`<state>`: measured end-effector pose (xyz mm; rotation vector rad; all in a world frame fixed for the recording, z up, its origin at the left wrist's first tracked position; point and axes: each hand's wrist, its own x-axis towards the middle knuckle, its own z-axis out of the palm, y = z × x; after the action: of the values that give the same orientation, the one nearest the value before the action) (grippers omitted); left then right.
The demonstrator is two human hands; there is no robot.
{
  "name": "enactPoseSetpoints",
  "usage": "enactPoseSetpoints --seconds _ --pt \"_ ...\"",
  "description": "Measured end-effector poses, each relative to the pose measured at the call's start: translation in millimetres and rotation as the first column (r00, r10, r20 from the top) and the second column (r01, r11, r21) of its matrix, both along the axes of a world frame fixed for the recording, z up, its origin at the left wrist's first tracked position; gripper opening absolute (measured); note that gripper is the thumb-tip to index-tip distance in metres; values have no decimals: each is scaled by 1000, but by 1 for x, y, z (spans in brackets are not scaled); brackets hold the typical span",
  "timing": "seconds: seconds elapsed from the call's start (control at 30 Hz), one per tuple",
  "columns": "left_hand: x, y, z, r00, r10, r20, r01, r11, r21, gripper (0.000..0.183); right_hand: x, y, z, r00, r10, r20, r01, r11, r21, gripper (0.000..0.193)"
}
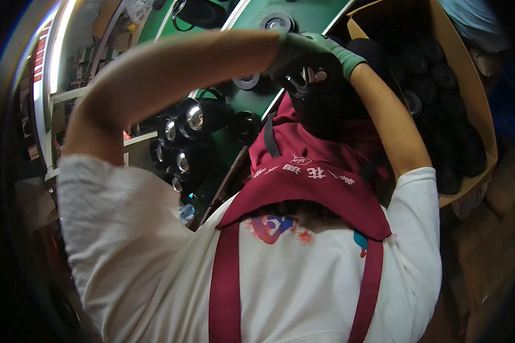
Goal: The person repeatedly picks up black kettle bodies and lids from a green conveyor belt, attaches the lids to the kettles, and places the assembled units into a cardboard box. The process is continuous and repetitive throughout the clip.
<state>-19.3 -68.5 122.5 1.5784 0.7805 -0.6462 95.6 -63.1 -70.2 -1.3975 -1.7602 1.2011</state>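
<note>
Both of my hands wear pale green gloves and meet at the top centre of the view, over the edge of the green work surface [272, 48]. My left hand [296, 50] and my right hand [333, 50] are closed on a dark black object [320, 111] with a shiny metal part on it. Its exact kind does not show, and most of my fingers are hidden or lost in shadow. Just beyond my left hand lies a round black part with a grey centre [278, 23]. Another round part [246, 82] sits below my left forearm.
Several black housings with shiny round insides [193, 117] stand on the green surface at the left. A black piece with a loop [203, 12] lies at the far side. To the right, an open cardboard box [476, 108] holds several round black parts [426, 86].
</note>
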Motion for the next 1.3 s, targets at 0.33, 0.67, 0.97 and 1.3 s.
enactPoseSetpoints --seconds 0.33,0.67,0.97,1.3 --pt "13 3 -59 888 -28 -459 362 658 661 39 -31 23 -68 937 -159 -311 199 975 102 53" --pt "-68 23 -75 905 -424 26 253 587 769 49 -30 -50 12 723 -624 296 419 737 529 44" --pt "-74 68 -109 576 -801 165 294 391 873 49 -47 -107 83 443 -594 672 429 798 423 33" --pt "-83 37 -85 672 -259 694 -509 519 687 79 57 -53 24 450 -712 540 599 688 409 34"
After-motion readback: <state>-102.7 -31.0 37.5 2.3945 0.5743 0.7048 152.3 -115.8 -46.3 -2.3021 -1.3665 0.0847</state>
